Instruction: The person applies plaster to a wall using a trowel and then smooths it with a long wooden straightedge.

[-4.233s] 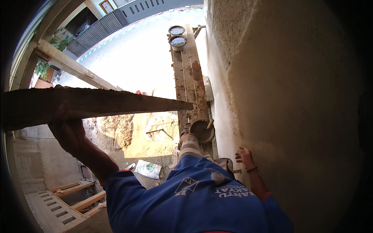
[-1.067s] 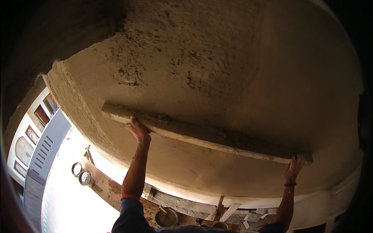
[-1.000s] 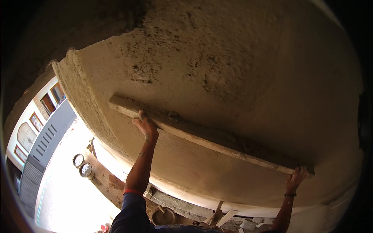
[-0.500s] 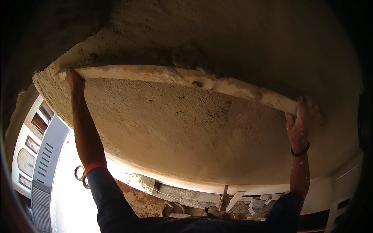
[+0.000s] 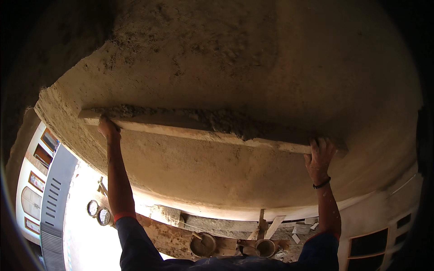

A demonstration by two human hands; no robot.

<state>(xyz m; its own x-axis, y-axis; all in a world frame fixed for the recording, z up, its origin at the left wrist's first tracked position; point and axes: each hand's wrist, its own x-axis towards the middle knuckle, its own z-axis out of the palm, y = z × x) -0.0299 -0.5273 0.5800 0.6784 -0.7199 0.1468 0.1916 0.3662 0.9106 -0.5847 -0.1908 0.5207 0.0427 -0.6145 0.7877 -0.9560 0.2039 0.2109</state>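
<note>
A long straight wooden board (image 5: 181,125) lies level across the rough plastered wall (image 5: 226,171) in front of me, with a thick ridge of wet grey mortar (image 5: 230,122) piled along its upper side. My left hand (image 5: 110,127) is closed on the board close to its left end. My right hand (image 5: 319,160) grips it toward the right end, fingers curled over the edge. The plaster above the board is darker and pitted, and its upper left border is jagged.
Below runs a plank platform (image 5: 158,233) with a tub of mortar and a tool (image 5: 203,246), another bucket (image 5: 265,248), and two buckets (image 5: 103,217) at the far left. Timber pieces (image 5: 274,226) lie at the wall's foot. A grey gate (image 5: 58,185) and house front stand outside at left.
The board came up onto the wall, rose higher half a second ago, and is now somewhat lower. Both hands moved down with it. A heavier ridge of mortar now shows on it.
</note>
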